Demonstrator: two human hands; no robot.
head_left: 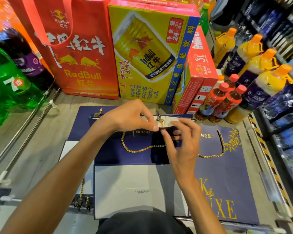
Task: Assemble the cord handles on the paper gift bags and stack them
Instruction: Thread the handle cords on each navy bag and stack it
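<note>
**Both hands at the rim of a navy gift bag, working a gold cord**

The navy gift bag (108, 149) lies flat on the shelf board (41, 149), just in front of the person, its white bottom panel folded up toward the camera. A gold cord handle (139, 150) hangs in a loop across its face. One end of the cord rises at the top rim, between the two hands, and finishes in a dark tip.

The left hand (128, 119) reaches in from the left, with thumb and forefinger pressed together on the bag's top rim. The right hand (183, 141) meets it from the right. Its thumb and forefinger are closed on the rim where the cord passes, and its other fingers are loosely spread below.

A second navy bag (227, 174) with gold lettering lies flat beside it on the right, partly under it, with its own cord handle (222, 146) fitted. Another navy bag (85, 122) shows from beneath at the back left. Loose cords (82, 196) hang over the front edge of the shelf at the lower left.

Behind the bags stand a red paper bag (85, 65), a yellow drinks carton (149, 56) and red cartons (198, 73). Green soda bottles (10, 81) stand on the left. Red-capped bottles (223, 98) and orange-capped bottles (264, 78) stand on the right.
</note>
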